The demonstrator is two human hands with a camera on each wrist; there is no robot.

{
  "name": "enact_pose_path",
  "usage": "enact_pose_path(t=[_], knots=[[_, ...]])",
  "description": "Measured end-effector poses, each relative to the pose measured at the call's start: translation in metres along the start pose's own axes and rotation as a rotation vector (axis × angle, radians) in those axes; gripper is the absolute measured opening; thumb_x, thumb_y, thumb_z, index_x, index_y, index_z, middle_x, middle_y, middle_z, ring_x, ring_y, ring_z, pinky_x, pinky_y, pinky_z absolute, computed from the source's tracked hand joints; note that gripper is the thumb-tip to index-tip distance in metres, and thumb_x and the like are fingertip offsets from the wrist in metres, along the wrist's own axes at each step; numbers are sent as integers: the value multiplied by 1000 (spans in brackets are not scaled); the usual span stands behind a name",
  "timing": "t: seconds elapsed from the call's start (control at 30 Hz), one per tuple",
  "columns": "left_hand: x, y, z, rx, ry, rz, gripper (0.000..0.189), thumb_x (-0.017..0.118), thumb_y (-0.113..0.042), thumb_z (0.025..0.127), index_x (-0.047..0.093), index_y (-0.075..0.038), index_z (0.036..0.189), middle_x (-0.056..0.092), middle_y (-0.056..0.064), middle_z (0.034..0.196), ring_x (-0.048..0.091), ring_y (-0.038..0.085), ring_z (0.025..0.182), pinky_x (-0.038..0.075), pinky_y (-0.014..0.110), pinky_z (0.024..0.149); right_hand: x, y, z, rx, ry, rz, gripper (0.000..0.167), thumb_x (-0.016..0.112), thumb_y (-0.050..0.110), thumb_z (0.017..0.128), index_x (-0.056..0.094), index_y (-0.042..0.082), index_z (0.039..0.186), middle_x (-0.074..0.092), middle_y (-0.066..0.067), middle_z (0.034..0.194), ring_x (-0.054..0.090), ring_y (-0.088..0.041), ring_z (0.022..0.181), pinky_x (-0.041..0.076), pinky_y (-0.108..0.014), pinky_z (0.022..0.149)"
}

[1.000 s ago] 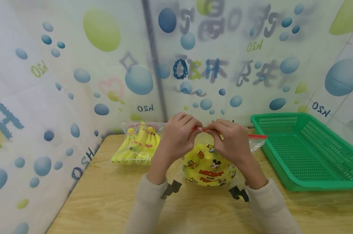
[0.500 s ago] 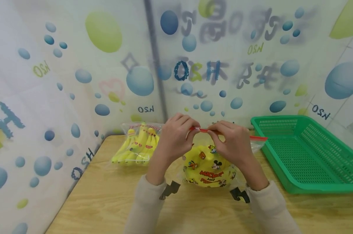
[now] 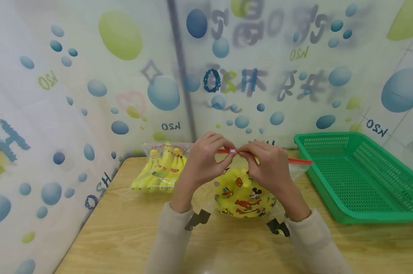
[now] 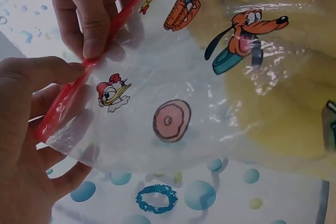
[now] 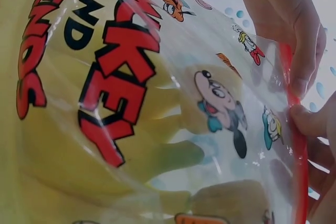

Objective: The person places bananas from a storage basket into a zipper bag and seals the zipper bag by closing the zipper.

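Note:
A clear zip bag (image 3: 244,207) printed with red lettering and cartoon figures stands bulging on the table, yellow bananas (image 5: 173,158) inside it. Its red zip strip (image 3: 300,161) runs along the top edge. My left hand (image 3: 206,161) pinches this strip between thumb and index finger near the middle. Just to its right, my right hand (image 3: 269,165) pinches the same strip, with the fingertips of both hands almost meeting. In the left wrist view, the left hand's other fingers lie behind the bag. Part of the bag is hidden behind my right hand in the head view.
Another clear bag (image 3: 161,171) with bananas and printed hearts lies at the back left of the wooden table (image 3: 124,236). At the right stands a green perforated plastic basket (image 3: 333,203). A bubble-patterned curtain (image 3: 131,106) closes off the back and left.
Compared with half a second ago, my right hand's fingertips have come closer to the left hand's along the red strip. The hands otherwise stay at the bag's top.

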State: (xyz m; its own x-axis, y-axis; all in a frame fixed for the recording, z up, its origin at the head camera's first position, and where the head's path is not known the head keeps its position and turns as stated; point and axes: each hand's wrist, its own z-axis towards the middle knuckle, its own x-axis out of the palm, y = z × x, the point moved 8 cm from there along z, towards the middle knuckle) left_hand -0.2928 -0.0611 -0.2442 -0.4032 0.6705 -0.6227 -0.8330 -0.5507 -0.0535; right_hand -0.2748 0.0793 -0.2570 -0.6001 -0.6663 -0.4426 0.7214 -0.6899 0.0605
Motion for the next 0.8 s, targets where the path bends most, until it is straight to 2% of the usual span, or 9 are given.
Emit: enact_pose_path(t=[0.13,0.37,0.63,0.8], knots=[[-3,5,-2,-19,14,-29,6,75,-17,91,75,-12,95,74,-1,90,63,18,94,53,31,85,0,1,0,7,13,-7,6,80,3,86,79,8,89,78,-7,83,64,-16,55,40,-24,44],[-10,10,-3,-38,17,-33,6,77,-17,92,76,-12,96,75,-1,91,65,19,92,54,31,82,0,-2,-1,22,22,10,5,79,2,86,79,6,89,79,-8,84,68,-18,60,47,-28,48],[-9,5,-2,-26,7,-23,8,78,-17,92,76,-11,98,74,0,92,63,19,94,54,31,85,4,-1,-1,12,20,42,9,80,12,88,79,5,95,79,-8,87,71,-20,66,54,-32,53],[-6,2,-1,2,9,-44,9,78,-15,91,76,-9,98,74,1,91,64,20,94,54,31,85,7,3,0,-8,13,53,10,81,11,88,79,4,95,79,-9,87,74,-23,71,57,-34,57]])
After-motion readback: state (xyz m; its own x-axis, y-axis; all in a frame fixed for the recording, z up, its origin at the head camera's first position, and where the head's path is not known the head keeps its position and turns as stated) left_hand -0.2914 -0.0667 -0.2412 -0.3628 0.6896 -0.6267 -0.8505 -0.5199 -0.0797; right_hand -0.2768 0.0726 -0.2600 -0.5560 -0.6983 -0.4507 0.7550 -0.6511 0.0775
